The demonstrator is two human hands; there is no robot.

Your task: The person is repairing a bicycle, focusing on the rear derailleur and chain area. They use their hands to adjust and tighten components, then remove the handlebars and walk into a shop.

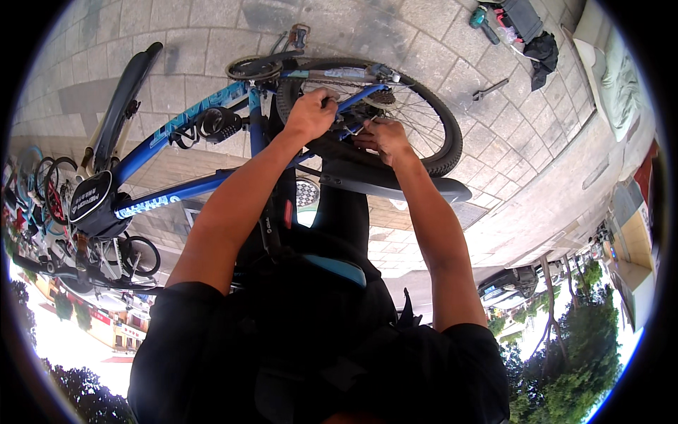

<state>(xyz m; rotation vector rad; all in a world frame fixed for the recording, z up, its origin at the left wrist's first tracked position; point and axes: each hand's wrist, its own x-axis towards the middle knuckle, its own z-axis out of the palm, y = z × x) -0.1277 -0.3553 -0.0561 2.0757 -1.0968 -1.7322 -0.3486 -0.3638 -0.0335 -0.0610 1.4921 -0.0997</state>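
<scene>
Blue bicycle: painted frame reaching leftward from its rear wheel, which has a black, knobbly tyre and is the landmark for everything below.
Left hand: at the rear wheel's left part, beside a blue frame stay; fingers curled in, the hand mostly closed. Whether it grips a small part cannot be told.
Right hand: over the rear wheel's near side, below the sprockets; thumb and fingers drawn together as if pinching, though what the hand holds is hidden.
Black mudguard: a long, curved strip along the rear wheel's near edge.
Loose tools: spanner on the paving, right of the rear wheel; green power drill farther off, beyond it to the right.
Wheel work: seemingly partway. The rear wheel looks to be in place between the stays; close finger work around its middle appears unfinished. Whether fastenings are tight is too small to tell.
</scene>
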